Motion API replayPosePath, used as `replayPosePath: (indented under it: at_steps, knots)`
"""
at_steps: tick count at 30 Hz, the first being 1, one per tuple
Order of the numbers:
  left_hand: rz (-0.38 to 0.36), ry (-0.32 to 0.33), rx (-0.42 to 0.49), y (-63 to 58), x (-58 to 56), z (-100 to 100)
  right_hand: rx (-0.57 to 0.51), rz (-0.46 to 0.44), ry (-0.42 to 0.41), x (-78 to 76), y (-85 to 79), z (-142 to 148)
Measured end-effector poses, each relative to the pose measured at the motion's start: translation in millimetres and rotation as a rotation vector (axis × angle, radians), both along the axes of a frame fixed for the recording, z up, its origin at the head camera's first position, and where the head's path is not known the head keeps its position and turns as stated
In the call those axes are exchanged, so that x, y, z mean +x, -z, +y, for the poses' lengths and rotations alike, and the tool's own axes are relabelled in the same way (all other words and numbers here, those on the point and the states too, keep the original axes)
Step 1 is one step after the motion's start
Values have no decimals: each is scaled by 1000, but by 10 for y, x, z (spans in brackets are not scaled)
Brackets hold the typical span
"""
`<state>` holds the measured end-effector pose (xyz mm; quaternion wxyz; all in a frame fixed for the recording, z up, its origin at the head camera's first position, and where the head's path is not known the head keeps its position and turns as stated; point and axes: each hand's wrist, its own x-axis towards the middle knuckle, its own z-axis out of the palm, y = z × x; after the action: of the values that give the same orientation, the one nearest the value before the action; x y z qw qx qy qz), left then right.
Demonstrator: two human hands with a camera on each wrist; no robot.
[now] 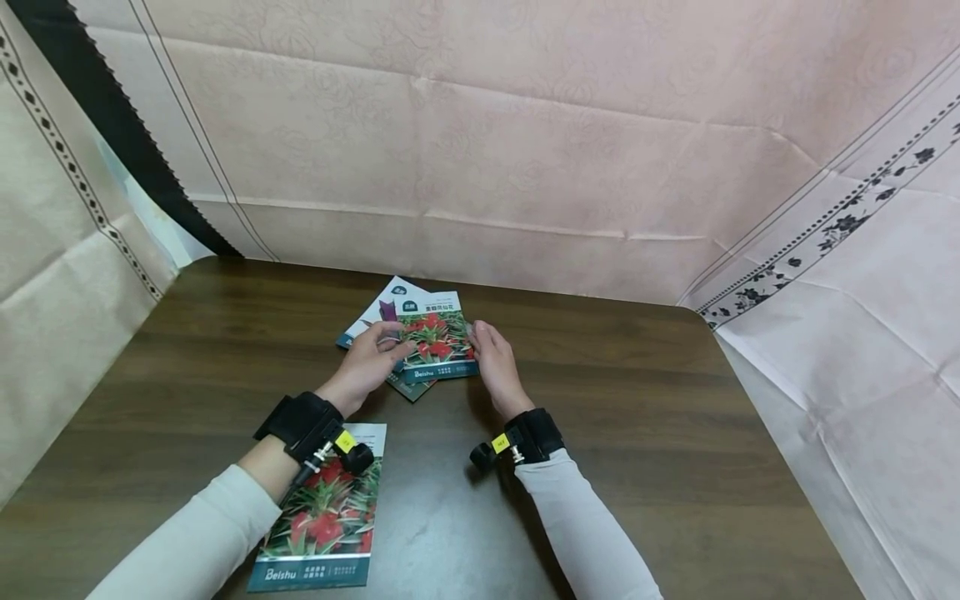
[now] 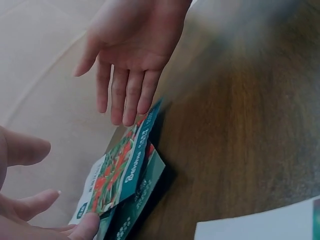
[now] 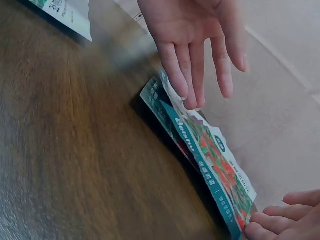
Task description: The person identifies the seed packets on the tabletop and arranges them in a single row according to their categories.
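Note:
The top packet (image 1: 433, 335), printed with red shapes and green leaves and a teal "Beishu" band, lies on a small overlapping pile near the back of the table. Under it show a white-topped packet (image 1: 382, 304) at the left and a dark green packet corner (image 1: 411, 389) at the front. My left hand (image 1: 369, 360) is at the pile's left side, fingers extended, thumb over the top packet's edge. At the right edge is my right hand (image 1: 495, 363), its fingers mostly straight in the left wrist view. Neither hand is curled round a packet; exact fingertip contact is unclear.
A larger packet (image 1: 322, 517) with similar print lies at the front left, partly beneath my left forearm. The brown wooden table (image 1: 637, 433) ends at a pale cloth (image 1: 487, 167) behind. Each wrist wears a black strap with a camera.

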<state>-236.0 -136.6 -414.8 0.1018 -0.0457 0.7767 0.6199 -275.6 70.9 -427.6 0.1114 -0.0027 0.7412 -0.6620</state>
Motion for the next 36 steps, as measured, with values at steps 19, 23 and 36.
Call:
replayPosePath:
  at_steps: [19,23,36]
  knots:
    - [-5,-42,-4,56,-52,62,-2,-48,-44,197,-281,-22]
    - [21,-35,2,61,-38,62,3,-52,-38,156,-207,-10]
    - [62,32,12,57,-5,133,-30,-31,9,23,114,20]
